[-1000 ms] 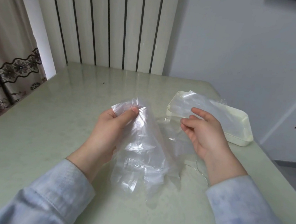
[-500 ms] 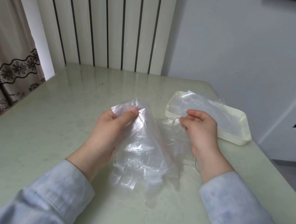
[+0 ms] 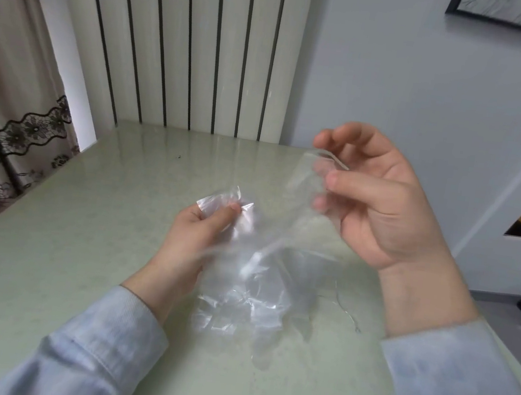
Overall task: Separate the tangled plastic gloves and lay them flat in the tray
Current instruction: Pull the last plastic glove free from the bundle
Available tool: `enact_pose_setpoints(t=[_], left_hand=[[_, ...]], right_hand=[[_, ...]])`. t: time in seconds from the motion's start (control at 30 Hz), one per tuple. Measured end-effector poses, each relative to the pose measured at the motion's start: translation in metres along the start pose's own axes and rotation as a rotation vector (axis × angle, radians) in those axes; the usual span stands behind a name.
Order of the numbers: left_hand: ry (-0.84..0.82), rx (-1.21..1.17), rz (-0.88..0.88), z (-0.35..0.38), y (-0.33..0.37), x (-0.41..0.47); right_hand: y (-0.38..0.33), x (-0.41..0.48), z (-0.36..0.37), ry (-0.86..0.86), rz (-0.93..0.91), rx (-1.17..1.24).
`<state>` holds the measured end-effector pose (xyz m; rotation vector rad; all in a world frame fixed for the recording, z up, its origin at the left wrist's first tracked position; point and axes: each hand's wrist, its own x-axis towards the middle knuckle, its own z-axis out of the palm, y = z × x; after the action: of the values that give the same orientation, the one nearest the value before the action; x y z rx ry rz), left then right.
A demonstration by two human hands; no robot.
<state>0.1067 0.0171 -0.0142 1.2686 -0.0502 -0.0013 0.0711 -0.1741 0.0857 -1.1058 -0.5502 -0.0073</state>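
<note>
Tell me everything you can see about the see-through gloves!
The gloves are thin, clear, crinkly plastic with shiny creases, bunched together so it is hard to tell how many there are. The left hand pinches a crumpled top edge low down. The right hand pinches another edge higher up, stretching a blurry sheet between the two hands. The lower ends, with finger shapes, hang down to the pale green table.
</note>
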Motion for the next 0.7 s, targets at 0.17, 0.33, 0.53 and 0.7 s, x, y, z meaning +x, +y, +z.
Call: enact_pose_setpoints(t=[0.17,0.33,0.53,0.7], left_hand=[[-0.029,0.017,0.003,0.002,-0.004,0.0],[-0.097,-0.049,0.017,0.003,-0.003,-0.002],[-0.066,0.0,-0.031,0.003,-0.002,-0.002],[-0.069,-0.01,-0.038,0.003,-0.004,-0.003]], right_hand=[[0.016,-0.003,0.002,-0.084,0.074,-0.016],[0.058,0.0,-0.008,0.036,0.173,-0.307],[0.076,0.008,-0.019,0.298,0.119,-0.615],[0.079,0.008,-0.01,0.322,0.067,-0.642]])
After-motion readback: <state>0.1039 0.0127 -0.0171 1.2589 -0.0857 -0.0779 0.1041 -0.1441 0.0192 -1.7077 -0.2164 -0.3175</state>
